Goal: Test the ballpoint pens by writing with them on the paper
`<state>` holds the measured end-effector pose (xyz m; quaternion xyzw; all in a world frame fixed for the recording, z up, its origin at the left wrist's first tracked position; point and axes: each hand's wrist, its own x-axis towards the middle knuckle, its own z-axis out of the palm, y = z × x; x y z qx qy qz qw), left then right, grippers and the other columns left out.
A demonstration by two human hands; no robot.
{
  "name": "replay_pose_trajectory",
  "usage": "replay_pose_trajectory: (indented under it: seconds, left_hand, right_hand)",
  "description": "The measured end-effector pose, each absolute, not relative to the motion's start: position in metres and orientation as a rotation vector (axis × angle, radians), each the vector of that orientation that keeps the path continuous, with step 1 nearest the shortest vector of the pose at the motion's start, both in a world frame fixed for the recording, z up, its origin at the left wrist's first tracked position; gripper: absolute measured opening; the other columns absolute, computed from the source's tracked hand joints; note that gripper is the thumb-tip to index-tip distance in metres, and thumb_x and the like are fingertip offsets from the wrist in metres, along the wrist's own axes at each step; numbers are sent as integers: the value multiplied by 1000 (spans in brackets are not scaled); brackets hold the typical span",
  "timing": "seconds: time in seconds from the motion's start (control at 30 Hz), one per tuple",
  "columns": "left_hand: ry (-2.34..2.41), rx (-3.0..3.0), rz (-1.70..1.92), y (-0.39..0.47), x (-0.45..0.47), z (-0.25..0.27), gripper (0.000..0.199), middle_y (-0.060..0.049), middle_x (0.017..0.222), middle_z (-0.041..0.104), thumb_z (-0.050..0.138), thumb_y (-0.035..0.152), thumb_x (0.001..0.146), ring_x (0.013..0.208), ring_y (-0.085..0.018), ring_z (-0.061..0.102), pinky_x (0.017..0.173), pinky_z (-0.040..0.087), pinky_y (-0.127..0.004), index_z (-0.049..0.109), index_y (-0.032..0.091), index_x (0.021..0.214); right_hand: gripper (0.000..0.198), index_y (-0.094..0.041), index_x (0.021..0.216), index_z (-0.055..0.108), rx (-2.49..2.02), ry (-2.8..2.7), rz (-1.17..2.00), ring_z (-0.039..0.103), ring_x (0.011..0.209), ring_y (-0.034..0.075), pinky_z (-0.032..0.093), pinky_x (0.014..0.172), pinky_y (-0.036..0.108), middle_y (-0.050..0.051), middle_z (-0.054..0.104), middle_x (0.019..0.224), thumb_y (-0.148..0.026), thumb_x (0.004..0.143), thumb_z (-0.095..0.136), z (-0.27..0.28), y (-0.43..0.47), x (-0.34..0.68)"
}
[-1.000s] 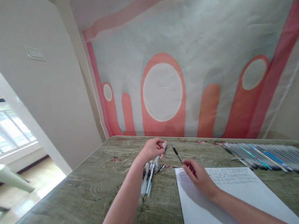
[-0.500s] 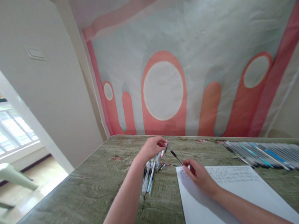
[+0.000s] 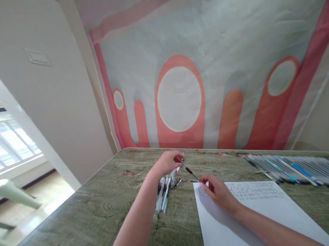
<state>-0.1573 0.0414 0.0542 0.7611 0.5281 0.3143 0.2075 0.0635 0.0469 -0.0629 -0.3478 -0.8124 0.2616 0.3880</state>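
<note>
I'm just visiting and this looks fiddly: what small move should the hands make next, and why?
Perhaps the right hand should ease the black pen gently straight toward the left hand: the pen slants that way, and its far end reaches, or nearly reaches, that hand, which seems to pinch something too small to make out.

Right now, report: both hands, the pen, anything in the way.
Right hand pinching black pen. Left hand at pen's far end, grip unclear. Loose pens beside left wrist; paper under right forearm. No obstruction seen between hands.
</note>
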Motion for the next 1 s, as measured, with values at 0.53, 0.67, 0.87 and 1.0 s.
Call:
replay_pose_trajectory:
  seconds: [0.53,0.67,0.87,1.0]
  left_hand:
    - [1446,2059,557,35,-162,60,27,-3,74,66,64,19,62,69,-14,61,61,44,-21,63,12,89]
    - [1390,2006,638,34,-159,62,26,-4,74,66,64,19,62,69,-14,61,61,45,-21,62,11,88]
    - [1354,1981,732,36,-156,60,28,-6,77,67,64,19,62,69,-15,62,62,47,-23,62,11,88]
    - [1354,1978,749,39,-157,55,27,-6,79,68,64,19,62,70,-15,63,63,48,-24,62,12,88]
  right_hand:
    - [13,-21,82,59,-806,-2001,370,52,82,20,39,76,36,4,61,82,-31,81,50,-54,51,69]
    - [16,-21,86,59,-811,-1933,416,51,86,21,39,77,36,5,60,85,-32,83,48,-52,50,70]
    - [25,-20,85,58,-814,-1878,563,52,83,21,40,77,35,6,60,84,-38,86,40,-54,52,70]
    - [31,-19,95,55,-879,-1807,772,53,68,17,42,65,30,3,58,72,-42,87,36,-55,50,69]
